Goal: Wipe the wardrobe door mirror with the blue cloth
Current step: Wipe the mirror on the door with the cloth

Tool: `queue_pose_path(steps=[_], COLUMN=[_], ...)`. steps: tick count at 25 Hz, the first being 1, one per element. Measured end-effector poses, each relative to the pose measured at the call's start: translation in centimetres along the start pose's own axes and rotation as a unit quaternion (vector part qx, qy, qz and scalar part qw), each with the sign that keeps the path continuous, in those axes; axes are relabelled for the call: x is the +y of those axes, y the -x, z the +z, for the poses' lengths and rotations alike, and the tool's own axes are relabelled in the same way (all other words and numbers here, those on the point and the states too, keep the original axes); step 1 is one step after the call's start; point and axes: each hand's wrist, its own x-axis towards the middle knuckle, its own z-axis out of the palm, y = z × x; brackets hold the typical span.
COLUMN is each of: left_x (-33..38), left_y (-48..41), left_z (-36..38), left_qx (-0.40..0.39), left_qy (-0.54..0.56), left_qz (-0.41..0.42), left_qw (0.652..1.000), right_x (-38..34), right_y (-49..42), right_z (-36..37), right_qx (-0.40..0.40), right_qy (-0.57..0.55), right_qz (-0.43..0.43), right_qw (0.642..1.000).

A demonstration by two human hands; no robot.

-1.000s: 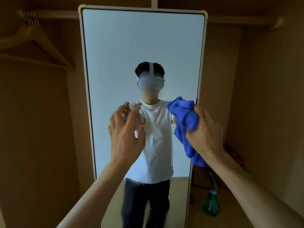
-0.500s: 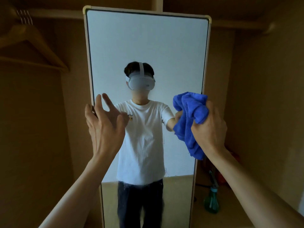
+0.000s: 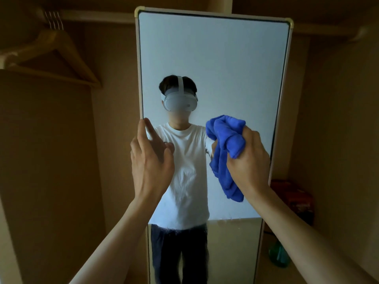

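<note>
A bunched blue terry cloth (image 3: 225, 140) is clenched in the right hand (image 3: 249, 160), its loose end hanging below the fist. The tall white-framed wardrobe mirror (image 3: 225, 58) stands straight ahead of that grip, long axis upright, with most of the glass above and to the left. Whether cloth and glass touch cannot be told. The left hand (image 3: 151, 160), fingers straight and spread with nothing held, is raised at the mirror's left edge. A green spray bottle (image 3: 279, 255) and a red box (image 3: 293, 199) are seen low to the right, and a wooden hanger (image 3: 61, 52) far up-left. None is judged to obstruct the stroke.
</note>
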Motion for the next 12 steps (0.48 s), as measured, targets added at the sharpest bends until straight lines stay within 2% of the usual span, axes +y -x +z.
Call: queue_pose_path(steps=[4, 7, 12], left_x=[-0.5, -1.3, -1.8], left_y=[0.1, 0.0, -0.6], left_z=[-1.0, -2.0, -3.5], left_qx=[-0.033, -0.066, -0.092], left_qy=[0.037, 0.081, 0.158], left_qz=[-0.026, -0.068, -0.08], left_qw=[0.998, 0.992, 0.98], right_x=[-4.3, -7.6, -11.6], right_y=[1.0, 2.2, 3.7], right_z=[1.8, 3.1, 6.0], right_qx=[-0.056, -0.063, -0.076], right_qy=[-0.009, 0.002, 0.017], right_qz=[-0.002, -0.041, -0.074], right_qw=[0.998, 0.997, 0.994])
